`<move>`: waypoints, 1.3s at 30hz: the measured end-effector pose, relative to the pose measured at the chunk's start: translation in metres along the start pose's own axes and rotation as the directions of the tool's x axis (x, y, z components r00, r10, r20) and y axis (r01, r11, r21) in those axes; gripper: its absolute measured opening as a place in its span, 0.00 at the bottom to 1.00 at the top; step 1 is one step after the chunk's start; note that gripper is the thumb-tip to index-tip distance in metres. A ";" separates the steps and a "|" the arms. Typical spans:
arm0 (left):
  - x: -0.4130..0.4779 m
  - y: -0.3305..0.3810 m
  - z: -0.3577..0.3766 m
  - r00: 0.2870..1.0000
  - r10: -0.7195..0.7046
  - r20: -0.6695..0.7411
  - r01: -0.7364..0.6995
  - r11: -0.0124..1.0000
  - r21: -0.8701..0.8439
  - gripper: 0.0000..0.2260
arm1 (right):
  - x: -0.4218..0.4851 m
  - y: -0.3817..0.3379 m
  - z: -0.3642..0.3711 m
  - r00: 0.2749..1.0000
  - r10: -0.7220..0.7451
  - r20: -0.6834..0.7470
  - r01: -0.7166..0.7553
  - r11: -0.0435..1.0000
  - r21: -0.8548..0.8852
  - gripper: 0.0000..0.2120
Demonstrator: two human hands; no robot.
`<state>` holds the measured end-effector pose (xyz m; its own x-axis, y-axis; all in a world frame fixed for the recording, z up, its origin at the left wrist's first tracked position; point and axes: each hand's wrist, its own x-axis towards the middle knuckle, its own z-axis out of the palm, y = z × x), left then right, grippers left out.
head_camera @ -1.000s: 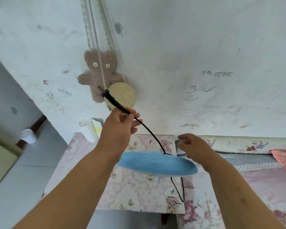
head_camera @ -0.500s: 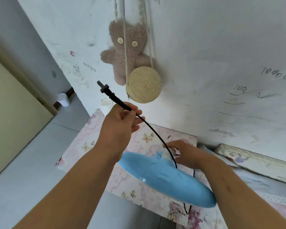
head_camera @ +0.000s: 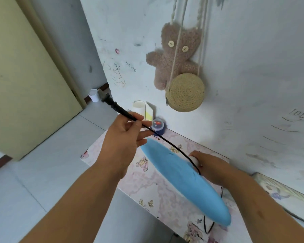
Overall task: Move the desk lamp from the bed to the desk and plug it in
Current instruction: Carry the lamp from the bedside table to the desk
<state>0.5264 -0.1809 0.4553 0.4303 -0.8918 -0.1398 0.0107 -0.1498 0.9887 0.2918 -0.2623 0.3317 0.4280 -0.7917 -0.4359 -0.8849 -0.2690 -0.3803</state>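
So the lamp's basically over the bench (head_camera: 112,174) now, the one with the pink cartoon-print cover pushed up against the scribbled wall, so I'd call this the set-it-down part, with the plugging in not done yet. The bed (head_camera: 288,195) edge just peeks in at the right. Next move looks like lowering the lamp onto a bare patch of the cover, then hunting for a socket, and I can't spot one anywhere here.

The desk lamp (head_camera: 184,179) itself is a long smooth blue shade, tilted, held just above the bench top. Right hand (head_camera: 212,168) is wrapped around its white stem behind the shade. Left hand (head_camera: 123,141) pinches the thin black cord (head_camera: 172,146) between thumb and fingers, with the black plug (head_camera: 107,99) sticking up and out past it.
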 end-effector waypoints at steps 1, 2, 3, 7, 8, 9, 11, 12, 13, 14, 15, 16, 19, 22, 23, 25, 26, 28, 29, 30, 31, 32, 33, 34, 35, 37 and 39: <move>-0.002 0.001 -0.011 1.000 0.008 -0.020 -0.008 1.000 -0.017 0.05 | -0.001 -0.009 -0.002 1.000 -0.012 -0.007 0.012 1.000 -0.022 0.05; -0.004 0.003 -0.022 0.999 0.016 -0.036 -0.017 0.999 -0.032 0.05 | -0.002 -0.018 -0.004 1.000 -0.024 -0.014 0.024 0.999 -0.044 0.05; -0.005 0.004 -0.029 0.999 0.025 -0.046 -0.027 0.999 -0.040 0.05 | -0.004 -0.025 -0.006 0.999 -0.035 -0.018 0.034 0.997 -0.063 0.04; -0.014 0.013 -0.072 0.993 0.073 -0.090 -0.078 0.995 -0.060 0.06 | -0.007 -0.066 -0.011 0.997 -0.071 -0.030 0.068 0.993 -0.093 0.03; -0.016 0.015 -0.081 0.992 0.082 -0.100 -0.090 0.993 -0.073 0.06 | -0.009 -0.076 -0.012 0.996 -0.083 -0.032 0.080 0.992 -0.099 0.02; -0.020 0.017 -0.099 0.988 0.096 -0.121 -0.107 0.990 -0.088 0.06 | -0.008 -0.093 -0.011 0.994 -0.107 -0.033 0.103 0.988 -0.111 0.03; -0.028 0.021 -0.126 0.982 0.119 -0.149 -0.137 0.983 -0.118 0.07 | -0.008 -0.121 -0.009 0.989 -0.139 -0.042 0.133 0.984 -0.121 0.04; -0.031 0.023 -0.135 0.979 0.127 -0.157 -0.147 0.981 -0.126 0.07 | -0.009 -0.132 -0.009 0.989 -0.143 -0.046 0.137 0.983 -0.121 0.05; -0.034 0.025 -0.148 0.976 0.134 -0.171 -0.158 0.978 -0.133 0.08 | -0.009 -0.145 -0.008 0.986 -0.157 -0.049 0.149 0.980 -0.132 0.05; -0.039 0.026 -0.164 0.971 0.143 -0.191 -0.171 0.975 -0.141 0.08 | -0.008 -0.161 -0.005 0.984 -0.174 -0.046 0.165 0.975 -0.147 0.05; -0.043 0.027 -0.177 0.966 0.151 -0.210 -0.183 0.972 -0.146 0.08 | -0.007 -0.175 -0.001 0.980 -0.195 -0.043 0.186 0.970 -0.158 0.05; -0.047 0.028 -0.193 0.960 0.159 -0.230 -0.196 0.969 -0.150 0.08 | -0.007 -0.191 0.002 0.976 -0.214 -0.042 0.205 0.965 -0.167 0.04; -0.062 0.032 -0.238 0.940 0.180 -0.291 -0.231 0.961 -0.151 0.08 | -0.005 -0.240 0.011 0.955 -0.293 -0.037 0.278 0.935 -0.219 0.04; -0.080 0.032 -0.288 0.914 0.184 -0.360 -0.255 0.954 -0.158 0.09 | -0.002 -0.293 0.025 0.924 -0.381 -0.020 0.363 0.896 -0.256 0.07; -0.086 0.031 -0.304 0.905 0.180 -0.385 -0.256 0.954 -0.158 0.09 | -0.001 -0.310 0.031 0.914 -0.405 -0.013 0.388 0.884 -0.261 0.08; -0.101 0.027 -0.341 0.881 0.168 -0.443 -0.262 0.952 -0.159 0.09 | 0.001 -0.346 0.047 0.894 -0.449 -0.003 0.430 0.858 -0.280 0.08; -0.110 0.024 -0.361 0.866 0.159 -0.473 -0.263 0.951 -0.162 0.09 | 0.001 -0.366 0.058 0.884 -0.467 0.004 0.448 0.847 -0.286 0.07; -0.128 0.017 -0.398 0.835 0.136 -0.533 -0.265 0.948 -0.174 0.08 | 0.001 -0.403 0.077 0.866 -0.500 0.012 0.481 0.826 -0.292 0.03; -0.137 0.014 -0.414 0.819 0.124 -0.560 -0.263 0.949 -0.175 0.08 | 0.001 -0.420 0.087 0.861 -0.509 0.022 0.493 0.822 -0.284 0.02; -0.145 0.010 -0.430 0.801 0.111 -0.588 -0.260 0.950 -0.175 0.08 | 0.002 -0.436 0.097 0.852 -0.521 0.039 0.512 0.817 -0.267 0.03; -0.157 0.006 -0.448 0.780 0.103 -0.617 -0.258 0.951 -0.168 0.08 | 0.002 -0.456 0.109 0.838 -0.542 0.061 0.538 0.804 -0.254 0.04; -0.163 0.004 -0.457 0.768 0.094 -0.633 -0.250 0.955 -0.162 0.07 | 0.004 -0.467 0.116 0.835 -0.546 0.066 0.544 0.801 -0.250 0.04; -0.173 0.001 -0.470 0.752 0.084 -0.654 -0.242 0.958 -0.156 0.07 | 0.002 -0.483 0.123 0.826 -0.558 0.081 0.558 0.790 -0.254 0.03; -0.185 -0.003 -0.487 0.729 0.075 -0.681 -0.239 0.959 -0.150 0.07 | 0.000 -0.504 0.134 0.817 -0.566 0.106 0.573 0.779 -0.253 0.04; -0.194 -0.006 -0.500 0.710 0.071 -0.701 -0.239 0.960 -0.145 0.07 | -0.005 -0.523 0.141 0.800 -0.587 0.126 0.599 0.767 -0.229 0.06; -0.214 -0.012 -0.527 0.669 0.060 -0.741 -0.234 0.963 -0.134 0.07 | -0.015 -0.559 0.157 0.748 -0.644 0.160 0.664 0.723 -0.192 0.10; -0.233 -0.019 -0.553 0.612 0.044 -0.790 -0.244 0.960 -0.137 0.07 | -0.023 -0.592 0.172 0.719 -0.673 0.173 0.694 0.689 -0.207 0.04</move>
<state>0.9250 0.2655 0.4995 0.9765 -0.2154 0.0009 0.0283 0.1325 0.9908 0.8372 0.0096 0.4263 0.9350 -0.2933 -0.1992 -0.3506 -0.8489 -0.3956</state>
